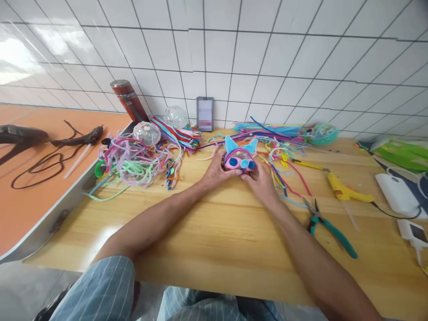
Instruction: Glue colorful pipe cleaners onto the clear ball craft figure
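Observation:
Both hands hold a small craft ball wrapped in pink pipe cleaner, with two blue ears on top and blue dots on its front. My left hand wraps its fingers round the ball's left side. From the right, my right hand presses its fingers against the underside. The ball rests low over the wooden table, among loose pipe cleaners.
A tangle of pastel pipe cleaners and two clear balls lie at left, more coloured ones at the back. A yellow glue gun and green-handled pliers lie at right. A red flask and phone stand by the wall.

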The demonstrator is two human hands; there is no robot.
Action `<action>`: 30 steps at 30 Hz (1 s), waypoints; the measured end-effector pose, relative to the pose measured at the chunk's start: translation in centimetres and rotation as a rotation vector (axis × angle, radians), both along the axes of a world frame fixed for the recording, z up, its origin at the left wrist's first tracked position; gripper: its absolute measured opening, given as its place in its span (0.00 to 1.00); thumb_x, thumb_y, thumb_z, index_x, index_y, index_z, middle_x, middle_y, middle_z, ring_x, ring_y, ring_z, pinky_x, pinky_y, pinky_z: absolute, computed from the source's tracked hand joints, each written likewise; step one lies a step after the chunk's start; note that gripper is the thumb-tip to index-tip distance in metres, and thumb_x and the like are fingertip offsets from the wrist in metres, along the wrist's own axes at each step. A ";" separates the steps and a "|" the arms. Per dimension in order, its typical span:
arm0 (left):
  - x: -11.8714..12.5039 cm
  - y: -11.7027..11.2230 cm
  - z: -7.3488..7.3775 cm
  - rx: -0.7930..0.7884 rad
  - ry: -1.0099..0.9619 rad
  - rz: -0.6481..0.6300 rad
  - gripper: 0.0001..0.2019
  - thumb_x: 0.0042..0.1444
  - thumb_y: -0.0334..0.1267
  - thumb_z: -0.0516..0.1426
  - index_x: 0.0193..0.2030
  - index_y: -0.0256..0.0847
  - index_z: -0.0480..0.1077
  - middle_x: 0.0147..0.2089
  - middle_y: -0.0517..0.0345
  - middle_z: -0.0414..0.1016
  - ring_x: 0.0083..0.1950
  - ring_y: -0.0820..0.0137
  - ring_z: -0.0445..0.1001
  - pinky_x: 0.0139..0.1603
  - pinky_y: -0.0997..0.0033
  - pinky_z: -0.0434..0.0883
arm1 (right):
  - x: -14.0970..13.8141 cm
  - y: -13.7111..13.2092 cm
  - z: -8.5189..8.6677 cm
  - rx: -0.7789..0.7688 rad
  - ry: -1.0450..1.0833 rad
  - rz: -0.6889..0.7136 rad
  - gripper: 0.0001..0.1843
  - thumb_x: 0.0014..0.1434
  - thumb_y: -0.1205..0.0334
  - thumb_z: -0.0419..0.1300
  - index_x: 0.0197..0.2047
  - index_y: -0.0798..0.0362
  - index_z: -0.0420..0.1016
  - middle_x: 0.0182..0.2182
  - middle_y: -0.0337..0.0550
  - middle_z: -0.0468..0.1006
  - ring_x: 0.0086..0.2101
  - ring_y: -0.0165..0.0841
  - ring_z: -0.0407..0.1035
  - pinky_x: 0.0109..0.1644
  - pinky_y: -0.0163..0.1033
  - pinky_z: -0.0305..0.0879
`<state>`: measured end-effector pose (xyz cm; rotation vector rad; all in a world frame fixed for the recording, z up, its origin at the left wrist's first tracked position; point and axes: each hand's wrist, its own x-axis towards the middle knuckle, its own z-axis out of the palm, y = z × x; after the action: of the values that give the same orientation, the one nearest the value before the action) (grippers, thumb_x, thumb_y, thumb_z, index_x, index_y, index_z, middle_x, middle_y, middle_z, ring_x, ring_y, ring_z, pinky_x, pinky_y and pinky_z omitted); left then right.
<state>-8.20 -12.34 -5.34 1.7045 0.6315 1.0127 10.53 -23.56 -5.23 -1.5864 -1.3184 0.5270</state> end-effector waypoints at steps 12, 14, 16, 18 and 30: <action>-0.6 -0.2 0.7 -0.078 0.015 -0.083 0.48 0.48 0.62 0.78 0.68 0.42 0.67 0.69 0.41 0.76 0.70 0.47 0.79 0.69 0.50 0.80 | -1.1 0.0 -0.3 0.032 -0.101 -0.039 0.44 0.63 0.49 0.70 0.77 0.53 0.67 0.69 0.63 0.78 0.66 0.57 0.75 0.70 0.66 0.73; -0.6 -0.3 0.6 -0.076 0.029 -0.084 0.50 0.48 0.62 0.79 0.70 0.43 0.66 0.70 0.41 0.75 0.69 0.47 0.80 0.70 0.49 0.80 | -1.1 0.1 -0.3 0.038 -0.095 -0.040 0.42 0.64 0.48 0.69 0.77 0.53 0.67 0.69 0.64 0.78 0.65 0.57 0.76 0.70 0.66 0.72; -0.6 -0.3 0.5 -0.070 0.035 -0.076 0.51 0.47 0.61 0.79 0.72 0.44 0.65 0.73 0.40 0.72 0.70 0.48 0.80 0.71 0.49 0.79 | -1.1 0.1 -0.3 0.040 -0.092 -0.046 0.42 0.65 0.47 0.68 0.77 0.53 0.68 0.69 0.63 0.78 0.65 0.56 0.76 0.70 0.66 0.72; -0.6 -0.4 0.5 -0.074 0.027 -0.063 0.51 0.47 0.61 0.79 0.73 0.45 0.65 0.77 0.40 0.69 0.70 0.48 0.79 0.71 0.49 0.79 | -1.1 0.2 -0.4 0.034 -0.091 -0.053 0.41 0.65 0.47 0.68 0.77 0.53 0.67 0.69 0.63 0.79 0.65 0.56 0.76 0.70 0.65 0.72; -0.6 -0.1 0.6 -0.023 0.032 -0.069 0.46 0.51 0.59 0.78 0.71 0.47 0.67 0.77 0.43 0.68 0.76 0.46 0.73 0.76 0.47 0.76 | -1.3 0.6 -0.8 0.046 -0.169 -0.061 0.42 0.67 0.50 0.65 0.80 0.54 0.64 0.73 0.63 0.74 0.70 0.56 0.71 0.75 0.66 0.68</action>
<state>-8.79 -12.46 -4.77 1.7138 0.5984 0.9281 9.24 -22.92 -6.00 -1.6559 -1.3927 0.3284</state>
